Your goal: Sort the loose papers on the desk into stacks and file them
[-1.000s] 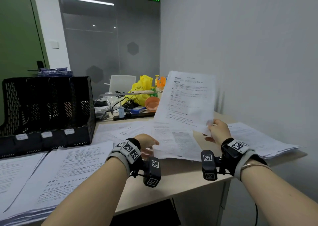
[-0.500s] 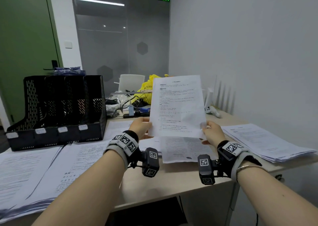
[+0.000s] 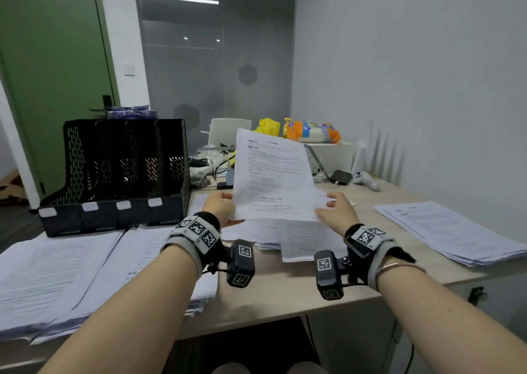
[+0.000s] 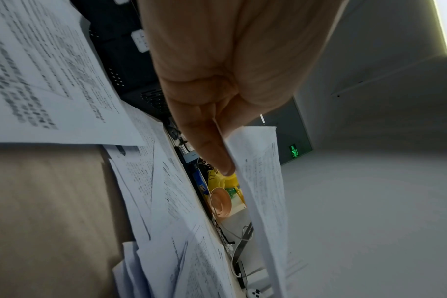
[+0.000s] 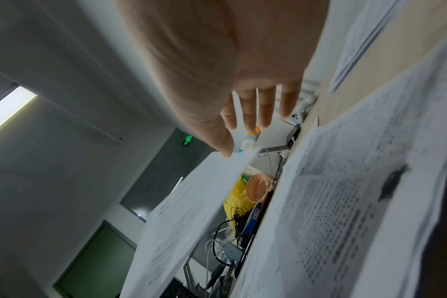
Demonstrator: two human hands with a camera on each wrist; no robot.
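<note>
A printed sheet (image 3: pixel 273 179) is held upright above the desk (image 3: pixel 285 294), roughly at its middle, tilted slightly with its top leaning left. The left hand (image 3: pixel 219 207) pinches the sheet at its lower left edge; the left wrist view shows the thumb (image 4: pixel 212 145) pressed flat against the near face of the paper, while the other fingers sit behind the sheet and cannot be seen. The right hand (image 3: pixel 338 211) is at the lower right corner of the sheet with its fingers (image 5: pixel 263 108) straight and spread, gripping nothing; whether the thumb tip touches the paper edge cannot be told. Directly under the sheet lies a loose pile of papers (image 3: pixel 296 242), untidy and overlapping. A squared stack of papers (image 3: pixel 450 231) rests on the right end of the desk, well apart from the hands. Two further stacks (image 3: pixel 57 276) lie on the left end, fanned against each other and overhanging the front edge. Behind them stands a black file rack (image 3: pixel 119 174) with four slots and white label tabs along its front. The far side of the desk carries cables, a yellow bag (image 3: pixel 269 125), an orange bowl (image 5: pixel 258 189) and a white controller (image 3: pixel 366 180) near the wall.
</note>
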